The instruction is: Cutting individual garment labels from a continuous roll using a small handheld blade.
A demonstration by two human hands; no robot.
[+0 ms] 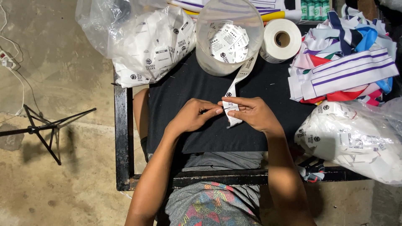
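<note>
- label strip (233, 93): white printed tape, runs from the clear tub down to both hands, lower end hangs just below the fingers, lying over the black cloth
- right hand (253, 114): thumb and forefinger pinch the strip at its right edge, other fingers curled under
- left hand (193, 115): fingertips pressed together on a small thin dark thing at the strip's left edge, what it is too small to tell; touching the strip
- black cloth (188, 92): spread under strip and hands, covers the black frame table (122, 138)
- clear tub (229, 35): just above the strip's top end, cut labels inside
- white tape roll (280, 39): right of the tub, touching it or nearly
- plastic bag of labels (144, 39): upper left of the strip, beside the tub
- second bag of labels (356, 140): right of the strip, at table edge
- striped fabric pile (347, 69): upper right of the strip, white, purple, red, blue
- tripod stand (46, 127): on the floor, well left of the strip
</note>
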